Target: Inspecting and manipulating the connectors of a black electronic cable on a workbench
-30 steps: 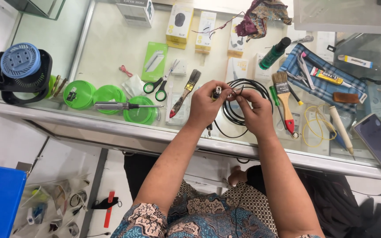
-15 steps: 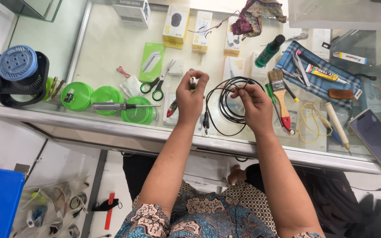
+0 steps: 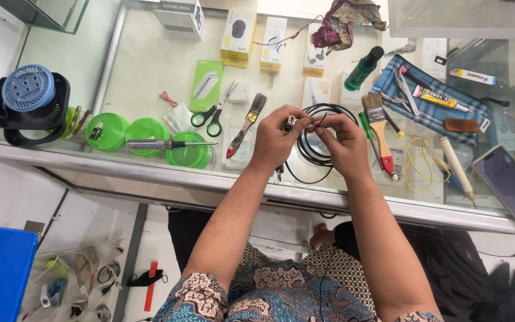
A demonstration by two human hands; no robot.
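A coiled black cable (image 3: 320, 156) lies on the glass counter (image 3: 150, 65) under my two hands. My left hand (image 3: 278, 140) pinches the cable's metal plug end (image 3: 289, 123) between thumb and fingers. My right hand (image 3: 344, 143) holds a loop of the same cable, fingertips close to the plug. Another end of the cable hangs down by the counter's front edge (image 3: 279, 173).
On the counter: green-handled scissors (image 3: 211, 119), a paintbrush (image 3: 247, 124), a screwdriver (image 3: 162, 144) over green lids, another brush (image 3: 378, 128), a blue checked pouch with tools (image 3: 433, 98), a green spray bottle (image 3: 363, 68), a phone (image 3: 511, 188), a blue-topped black device (image 3: 28, 101).
My hands have come closer together over the coil. The left hand now grips the plug end near the right hand's fingertips.
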